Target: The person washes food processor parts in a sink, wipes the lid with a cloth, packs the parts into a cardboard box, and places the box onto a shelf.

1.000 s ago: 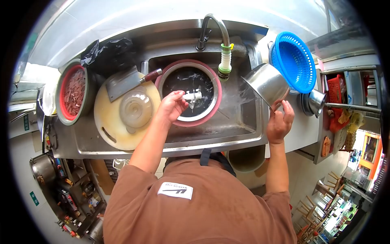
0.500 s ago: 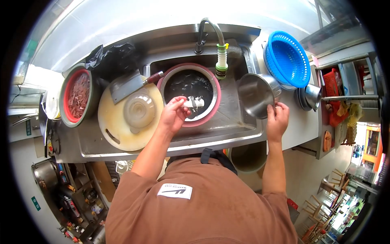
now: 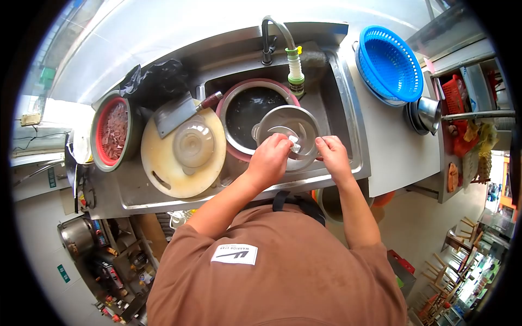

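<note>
A metal bowl (image 3: pixel 275 114) is tilted above the right front of a pink-rimmed basin (image 3: pixel 224 98) of dark water in the sink. My right hand (image 3: pixel 334 157) is closed on the bowl's right edge. My left hand (image 3: pixel 270 158) is closed at the bowl's near left side, pinching a small white piece (image 3: pixel 294 143) against the inside. Its kind is not clear. Left of the basin lies a round cutting board (image 3: pixel 155 168). A cleaver (image 3: pixel 175 116) with a dark red handle and an upturned translucent lid or bowl (image 3: pixel 193 144) rest on that board.
A curved faucet (image 3: pixel 280 28) with a green-and-white nozzle (image 3: pixel 294 68) hangs over the sink. Blue baskets (image 3: pixel 390 64) and metal cups (image 3: pixel 429 112) stand on the right counter. At left, a red colander (image 3: pixel 99 133) holds reddish pieces beside a black plastic bag (image 3: pixel 163 73).
My right hand has brought the metal bowl left, from the sink's right side to the basin. My left hand has moved the white piece from over the water into the bowl.
</note>
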`<state>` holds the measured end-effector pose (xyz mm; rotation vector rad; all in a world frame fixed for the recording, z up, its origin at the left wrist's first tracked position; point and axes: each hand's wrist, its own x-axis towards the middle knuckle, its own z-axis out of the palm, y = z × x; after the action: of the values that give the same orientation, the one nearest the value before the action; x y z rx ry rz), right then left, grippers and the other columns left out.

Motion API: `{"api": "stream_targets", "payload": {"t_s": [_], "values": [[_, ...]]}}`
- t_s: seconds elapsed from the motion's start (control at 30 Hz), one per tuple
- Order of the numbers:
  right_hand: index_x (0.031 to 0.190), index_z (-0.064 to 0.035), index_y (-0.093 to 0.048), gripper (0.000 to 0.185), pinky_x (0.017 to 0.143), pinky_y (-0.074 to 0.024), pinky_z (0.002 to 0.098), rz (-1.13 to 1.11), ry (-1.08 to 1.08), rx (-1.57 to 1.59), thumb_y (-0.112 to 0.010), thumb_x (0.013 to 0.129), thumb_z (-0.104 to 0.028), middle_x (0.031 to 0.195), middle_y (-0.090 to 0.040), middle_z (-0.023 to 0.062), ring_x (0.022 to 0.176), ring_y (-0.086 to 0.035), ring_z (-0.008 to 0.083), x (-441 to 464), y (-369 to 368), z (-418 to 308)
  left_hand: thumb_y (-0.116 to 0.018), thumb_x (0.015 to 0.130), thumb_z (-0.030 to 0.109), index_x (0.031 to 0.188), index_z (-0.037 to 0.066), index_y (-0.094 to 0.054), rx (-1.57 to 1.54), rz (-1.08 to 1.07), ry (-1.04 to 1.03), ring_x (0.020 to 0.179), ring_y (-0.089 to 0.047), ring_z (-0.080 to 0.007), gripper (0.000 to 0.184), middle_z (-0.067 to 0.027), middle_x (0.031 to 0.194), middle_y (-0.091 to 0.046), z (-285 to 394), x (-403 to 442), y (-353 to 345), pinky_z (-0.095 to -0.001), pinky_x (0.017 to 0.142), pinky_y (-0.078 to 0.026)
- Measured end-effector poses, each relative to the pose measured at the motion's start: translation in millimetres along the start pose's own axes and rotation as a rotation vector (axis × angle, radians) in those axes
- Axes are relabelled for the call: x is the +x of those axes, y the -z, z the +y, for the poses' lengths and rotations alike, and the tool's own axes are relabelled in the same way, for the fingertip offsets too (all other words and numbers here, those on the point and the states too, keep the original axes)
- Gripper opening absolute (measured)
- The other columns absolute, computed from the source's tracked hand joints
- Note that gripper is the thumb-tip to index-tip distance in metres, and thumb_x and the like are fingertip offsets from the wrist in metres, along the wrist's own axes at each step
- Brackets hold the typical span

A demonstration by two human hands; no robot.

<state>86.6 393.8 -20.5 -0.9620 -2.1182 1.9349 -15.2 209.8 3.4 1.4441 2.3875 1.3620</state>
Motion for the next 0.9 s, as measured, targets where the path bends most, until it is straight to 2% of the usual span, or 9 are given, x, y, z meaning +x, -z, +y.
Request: {"api": "stream_targets", "payload": {"t_s": [0.2, 0.33, 0.47, 0.53, 0.7, 0.77, 0.8, 0.83, 0.9], "values": [[0.084, 0.0038, -0.064, 0.032, 0.059, -0.0521, 0.0281, -0.026, 0.073, -0.012, -0.060, 0.094, -0.026, 0.096, -0.052, 0.0095, 0.074, -0.056, 0.0152, -2.3, -3.6, -5.7, -0.063, 0.076, -0.004, 0.092, 0.001, -0.057, 0.046, 0.048, 0.042, 0.083, -0.059, -0.0350, 0.018, -0.0151, 0.093, -0.058, -12.7, -4.6, -14.0, -0.0410, 0.071, -0.050], [0.079, 0.0018, -0.064, 0.033, 0.065, -0.0486, 0.0297, -0.073, 0.102, -0.044, -0.060, 0.093, -0.027, 0.089, -0.053, 0.0092, 0.079, -0.056, 0.0172, 1.0, -1.9, 4.0, -0.064, 0.075, -0.002, 0.092, 0.002, -0.058, -0.017, 0.092, 0.133, 0.081, -0.060, -0.0350, 0.018, -0.0144, 0.091, -0.058, -14.3, -7.2, -20.3, -0.0419, 0.071, -0.050], [0.078, 0.0005, -0.065, 0.032, 0.074, -0.0459, 0.0317, -0.085, 0.110, -0.080, -0.061, 0.092, -0.029, 0.084, -0.054, 0.0089, 0.085, -0.055, 0.0201, 3.6, -0.2, 11.8, -0.065, 0.076, -0.001, 0.091, 0.002, -0.058, 0.061, 0.099, 0.095, 0.081, -0.061, -0.0349, 0.017, -0.0145, 0.091, -0.059, -20.5, -10.9, -25.7, -0.0419, 0.071, -0.051], [0.079, 0.0006, -0.066, 0.032, 0.075, -0.0457, 0.0321, -0.103, 0.151, -0.120, -0.061, 0.091, -0.029, 0.086, -0.055, 0.0094, 0.085, -0.055, 0.0207, 3.2, 0.5, 6.2, -0.066, 0.076, 0.001, 0.095, 0.001, -0.060, 0.086, 0.003, 0.136, 0.084, -0.061, -0.0348, 0.019, -0.0155, 0.094, -0.061, -20.4, -12.4, -27.7, -0.0417, 0.072, -0.051], [0.081, 0.0015, -0.066, 0.028, 0.076, -0.0460, 0.0329, -0.098, 0.264, -0.260, -0.064, 0.089, -0.025, 0.089, -0.057, 0.0114, 0.085, -0.055, 0.0241, -2.6, -0.5, -15.7, -0.067, 0.079, 0.008, 0.101, 0.001, -0.063, 0.011, 0.049, 0.304, 0.085, -0.062, -0.0357, 0.023, -0.0174, 0.094, -0.063, -11.9, -16.8, -28.6, -0.0425, 0.072, -0.050], [0.083, 0.0003, -0.066, 0.021, 0.077, -0.0465, 0.0347, -0.030, 0.430, -0.414, -0.067, 0.085, -0.021, 0.091, -0.057, 0.0121, 0.086, -0.056, 0.0272, -12.8, -2.4, -32.8, -0.067, 0.081, 0.012, 0.101, 0.001, -0.065, 0.063, 0.078, 0.370, 0.084, -0.062, -0.0361, 0.023, -0.0178, 0.091, -0.065, -8.6, -20.1, -24.3, -0.0430, 0.072, -0.050], [0.083, 0.0003, -0.066, 0.021, 0.077, -0.0465, 0.0347, -0.036, 0.434, -0.413, -0.067, 0.085, -0.021, 0.091, -0.057, 0.0121, 0.086, -0.056, 0.0272, -18.1, -4.9, -41.1, -0.066, 0.082, 0.015, 0.098, 0.002, -0.066, 0.094, -0.013, 0.454, 0.082, -0.063, -0.0363, 0.021, -0.0179, 0.088, -0.065, -3.7, -19.7, -18.7, -0.0436, 0.072, -0.050], [0.082, -0.0002, -0.065, 0.019, 0.077, -0.0467, 0.0361, -0.008, 0.561, -0.514, -0.068, 0.083, -0.019, 0.094, -0.057, 0.0123, 0.089, -0.056, 0.0284, -24.0, -8.2, -49.5, -0.065, 0.083, 0.018, 0.095, 0.003, -0.067, 0.124, -0.103, 0.539, 0.080, -0.063, -0.0365, 0.020, -0.0181, 0.084, -0.066, 1.6, -18.2, -12.6, -0.0441, 0.073, -0.050], [0.081, -0.0007, -0.063, 0.017, 0.078, -0.0468, 0.0375, 0.014, 0.702, -0.606, -0.069, 0.080, -0.017, 0.096, -0.057, 0.0126, 0.091, -0.056, 0.0296, -36.2, -16.0, -65.5, -0.062, 0.086, 0.020, 0.090, 0.003, -0.069, 0.150, -0.146, 0.647, 0.079, -0.063, -0.0381, 0.019, -0.0182, 0.079, -0.066, 6.9, -16.4, -9.2, -0.0427, 0.072, -0.051]]}}
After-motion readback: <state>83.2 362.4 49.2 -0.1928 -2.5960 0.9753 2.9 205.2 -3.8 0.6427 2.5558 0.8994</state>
